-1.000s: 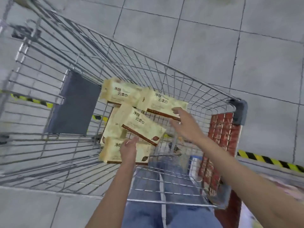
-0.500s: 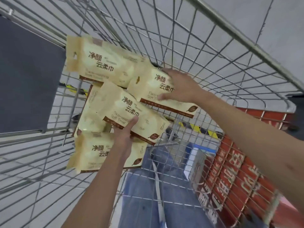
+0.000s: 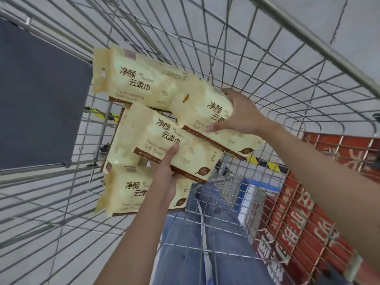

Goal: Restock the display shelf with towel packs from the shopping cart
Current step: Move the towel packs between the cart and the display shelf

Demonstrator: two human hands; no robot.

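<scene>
Several cream-yellow towel packs with brown trim lie in a wire shopping cart (image 3: 267, 64). My left hand (image 3: 164, 171) grips the near edge of the middle pack (image 3: 164, 138), thumb on top. My right hand (image 3: 240, 112) is closed over the right-hand pack (image 3: 207, 112), fingers wrapped over its far end. One more pack (image 3: 135, 83) lies at the back against the cart wall. Another pack (image 3: 127, 194) sits nearest me, partly hidden under my left forearm. A further pack (image 3: 121, 153) shows under the middle one.
A dark grey panel (image 3: 41, 95) fills the cart's left side. Red printed boxes (image 3: 298, 223) stand outside the cart at the right. My blue jeans (image 3: 195, 243) show through the cart's wire floor. Grey tiled floor with a yellow-black stripe lies beneath.
The view has dropped closer into the cart. My right hand has closed over the right pack, and my left hand has taken hold of the middle pack's near edge.
</scene>
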